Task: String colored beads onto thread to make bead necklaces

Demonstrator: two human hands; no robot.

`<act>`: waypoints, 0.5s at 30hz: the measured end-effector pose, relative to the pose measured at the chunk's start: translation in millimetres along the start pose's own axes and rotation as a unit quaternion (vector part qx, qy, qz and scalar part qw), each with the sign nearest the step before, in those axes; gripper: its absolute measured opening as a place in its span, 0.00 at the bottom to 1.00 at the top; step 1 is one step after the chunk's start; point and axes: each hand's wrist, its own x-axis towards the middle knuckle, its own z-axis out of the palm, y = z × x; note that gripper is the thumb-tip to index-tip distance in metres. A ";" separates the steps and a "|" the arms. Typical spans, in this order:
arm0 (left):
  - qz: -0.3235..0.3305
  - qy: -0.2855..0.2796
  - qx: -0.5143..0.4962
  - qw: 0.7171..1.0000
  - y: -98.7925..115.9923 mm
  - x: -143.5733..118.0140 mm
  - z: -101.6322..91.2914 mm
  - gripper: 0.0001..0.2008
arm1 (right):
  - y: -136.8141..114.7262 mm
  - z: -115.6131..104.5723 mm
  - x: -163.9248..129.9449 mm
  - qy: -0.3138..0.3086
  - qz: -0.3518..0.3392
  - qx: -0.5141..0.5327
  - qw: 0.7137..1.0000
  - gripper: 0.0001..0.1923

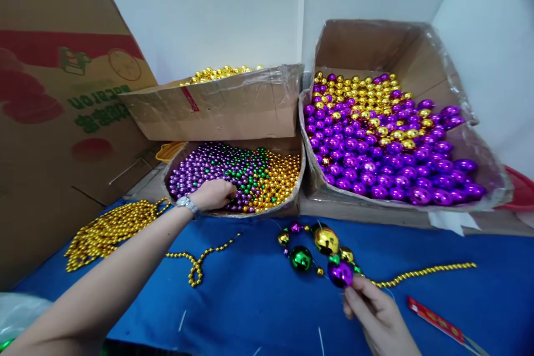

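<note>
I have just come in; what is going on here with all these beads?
The right hand holds a string of mixed beads over the blue cloth. The left hand is at the small beads in the front box; whether it grips any is hidden. Gold strands lie on the cloth, and the right box holds purple and gold balls.

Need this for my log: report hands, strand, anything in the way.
Left hand at small beads, grip unclear. Right hand pinching mixed strand at its large purple bead. Red tool beside right hand, not blocking.
</note>
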 end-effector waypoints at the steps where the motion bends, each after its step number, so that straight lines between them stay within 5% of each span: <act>1: 0.001 0.000 0.003 1.000 -0.7 0.9 0.7 0.13 | -1.2 1.3 0.5 -0.004 -0.005 0.001 1.000 0.17; 15: -0.049 0.088 -0.073 0.992 15.1 22.4 17.1 0.06 | -12.9 5.8 -1.0 -0.027 -0.014 -0.045 0.999 0.17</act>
